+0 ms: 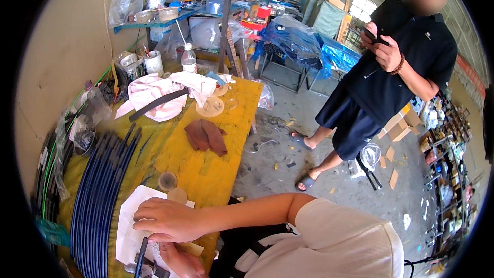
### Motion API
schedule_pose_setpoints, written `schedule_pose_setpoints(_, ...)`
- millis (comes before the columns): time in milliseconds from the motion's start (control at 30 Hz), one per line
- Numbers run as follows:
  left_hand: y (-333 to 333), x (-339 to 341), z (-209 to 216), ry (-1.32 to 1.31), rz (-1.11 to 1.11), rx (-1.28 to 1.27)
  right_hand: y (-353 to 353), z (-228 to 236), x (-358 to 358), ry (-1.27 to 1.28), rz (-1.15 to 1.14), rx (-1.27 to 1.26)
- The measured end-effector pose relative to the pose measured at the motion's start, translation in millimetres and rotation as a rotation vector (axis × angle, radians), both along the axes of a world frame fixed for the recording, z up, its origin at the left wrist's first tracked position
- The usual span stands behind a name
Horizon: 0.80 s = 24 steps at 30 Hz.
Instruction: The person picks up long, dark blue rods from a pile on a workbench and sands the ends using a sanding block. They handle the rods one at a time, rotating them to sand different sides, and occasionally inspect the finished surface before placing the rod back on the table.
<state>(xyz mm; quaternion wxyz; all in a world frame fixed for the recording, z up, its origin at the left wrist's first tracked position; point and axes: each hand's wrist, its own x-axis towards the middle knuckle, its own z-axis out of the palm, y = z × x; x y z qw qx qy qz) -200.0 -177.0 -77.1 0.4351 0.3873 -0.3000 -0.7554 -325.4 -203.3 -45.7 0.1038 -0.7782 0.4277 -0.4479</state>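
My right hand (172, 220) reaches in from the right over a white sheet (126, 221). Its fingers are bent and close together, and what lies under them is hidden. Just below it is my left hand (180, 261), partly cut off by the lower edge, its fingers closed against a whitish, speckled thing I cannot make out. A short dark strip (140, 258) stands up beside the hands, its top close to my right thumb. Grey scraps (159, 271) lie below it. Left of the sheet, a row of long dark blue rods (95, 211) with greyish ends lies on the yellow table (234, 139).
A brown cloth (206, 137), round discs (210, 106), a pink cloth (154, 95) and a dark bar (158, 104) are on the table. Behind stand a bottle (189, 62), a white cup (153, 63) and loaded shelves (170, 15). A person (396, 56) holding a phone stands at right.
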Motion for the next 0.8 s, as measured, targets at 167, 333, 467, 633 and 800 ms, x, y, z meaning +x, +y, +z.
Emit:
schedule_pose_setpoints(167, -1, -10, 5, -0.020, -0.027, -0.109, 1, -3, -4, -0.013, -0.010, -0.028)
schedule_pose_setpoints(333, -5, -15, 1, -0.002, -0.085, -0.175, 2, -6, -7, -0.035, -0.024, -0.025)
schedule_pose_setpoints(467, -2, -20, 11, -0.041, -0.049, -0.076, 3, -9, -9, -0.053, -0.037, -0.035)
schedule_pose_setpoints(633, -1, -23, 11, -0.160, -0.041, -0.024, 4, -12, -11, -0.062, -0.040, -0.034)
schedule_pose_setpoints(800, -5, -20, -1, -0.280, -0.144, -0.179, 4, -15, -11, -0.068, -0.038, -0.034)
